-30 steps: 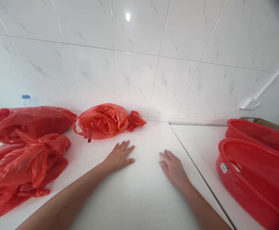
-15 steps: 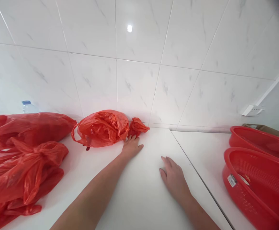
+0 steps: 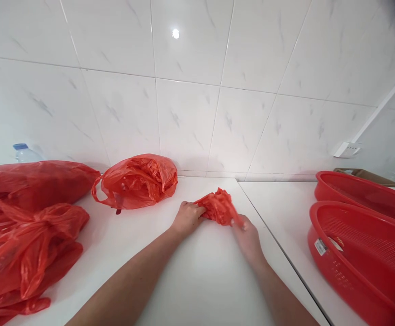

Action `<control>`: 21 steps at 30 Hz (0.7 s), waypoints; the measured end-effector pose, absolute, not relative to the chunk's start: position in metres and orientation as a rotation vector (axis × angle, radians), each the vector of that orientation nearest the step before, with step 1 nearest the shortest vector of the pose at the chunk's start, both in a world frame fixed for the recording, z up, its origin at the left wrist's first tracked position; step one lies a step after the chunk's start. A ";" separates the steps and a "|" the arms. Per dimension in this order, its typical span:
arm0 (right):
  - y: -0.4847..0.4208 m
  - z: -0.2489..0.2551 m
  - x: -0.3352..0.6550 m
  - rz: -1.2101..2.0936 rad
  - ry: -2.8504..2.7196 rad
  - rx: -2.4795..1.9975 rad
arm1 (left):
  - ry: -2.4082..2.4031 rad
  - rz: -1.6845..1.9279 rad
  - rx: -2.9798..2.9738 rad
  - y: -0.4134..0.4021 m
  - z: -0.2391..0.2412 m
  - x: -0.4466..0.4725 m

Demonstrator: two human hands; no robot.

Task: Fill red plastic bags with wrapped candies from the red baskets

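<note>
A small crumpled red plastic bag [image 3: 218,207] lies on the white counter [image 3: 190,271] in front of me. My left hand [image 3: 186,218] is closed on its left end. My right hand [image 3: 248,235] pinches its right end, fingers closed on the plastic. Behind and to the left sits a fuller red plastic bag [image 3: 136,180] against the tiled wall, apart from both hands.
Two more large red bags lie at the left, one long [image 3: 34,181] and one knotted [image 3: 27,244]. A water bottle with a blue cap [image 3: 22,153] stands behind them. Two red perforated baskets [image 3: 363,244] sit at the right. A white wall socket [image 3: 345,149] is above them.
My left hand reached to the small crumpled bag by the wall and pulled it toward me. My right hand moved from lying flat on the counter to grip the bag's other end.
</note>
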State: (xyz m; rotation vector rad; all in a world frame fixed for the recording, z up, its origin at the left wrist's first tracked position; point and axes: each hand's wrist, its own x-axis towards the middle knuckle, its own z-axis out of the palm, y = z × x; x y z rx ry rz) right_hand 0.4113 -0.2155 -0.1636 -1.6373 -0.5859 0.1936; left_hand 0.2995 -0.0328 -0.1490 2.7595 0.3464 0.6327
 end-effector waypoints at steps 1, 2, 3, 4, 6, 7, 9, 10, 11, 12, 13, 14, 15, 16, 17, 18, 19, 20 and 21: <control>-0.219 -0.165 0.418 0.199 -0.503 -1.593 | 0.412 0.646 2.752 -0.027 -0.150 0.299; -0.224 -0.166 0.425 0.195 -0.417 -1.538 | 0.484 0.664 2.740 -0.020 -0.150 0.298; -0.230 -0.167 0.433 0.185 -0.333 -1.476 | 0.559 0.683 2.722 -0.013 -0.150 0.296; -0.237 -0.167 0.442 0.169 -0.253 -1.410 | 0.635 0.702 2.698 -0.006 -0.151 0.294; -0.251 -0.167 0.457 0.136 -0.119 -1.293 | 0.788 0.741 2.631 0.007 -0.152 0.291; -0.258 -0.166 0.463 0.125 -0.072 -1.247 | 0.860 0.761 2.590 0.012 -0.152 0.289; -0.269 -0.166 0.470 0.117 -0.018 -1.185 | 0.960 0.803 2.511 0.018 -0.155 0.289; -0.272 -0.165 0.472 0.121 -0.007 -1.168 | 0.981 0.827 2.481 0.018 -0.156 0.289; -0.274 -0.165 0.472 0.130 -0.004 -1.159 | 0.983 0.855 2.460 0.018 -0.158 0.290; -0.275 -0.165 0.471 0.144 -0.008 -1.156 | 0.971 0.885 2.449 0.015 -0.158 0.291; -0.275 -0.165 0.470 0.165 -0.019 -1.157 | 0.950 0.917 2.448 0.012 -0.158 0.291; -0.274 -0.164 0.469 0.193 -0.037 -1.158 | 0.922 0.951 2.454 0.008 -0.158 0.292; -0.273 -0.163 0.467 0.230 -0.060 -1.157 | 0.884 0.983 2.468 0.003 -0.157 0.293; -0.272 -0.161 0.466 0.273 -0.085 -1.154 | 0.833 1.008 2.489 -0.003 -0.155 0.293; -0.271 -0.159 0.464 0.324 -0.113 -1.151 | 0.769 1.025 2.514 -0.009 -0.153 0.294; -0.271 -0.157 0.462 0.383 -0.141 -1.149 | 0.698 1.031 2.541 -0.014 -0.152 0.294; -0.271 -0.154 0.460 0.447 -0.168 -1.149 | 0.608 1.029 2.573 -0.021 -0.150 0.294; -0.271 -0.152 0.457 0.514 -0.195 -1.154 | 0.495 1.023 2.606 -0.027 -0.148 0.293; -0.271 -0.149 0.454 0.579 -0.220 -1.163 | 0.362 1.014 2.637 -0.032 -0.147 0.293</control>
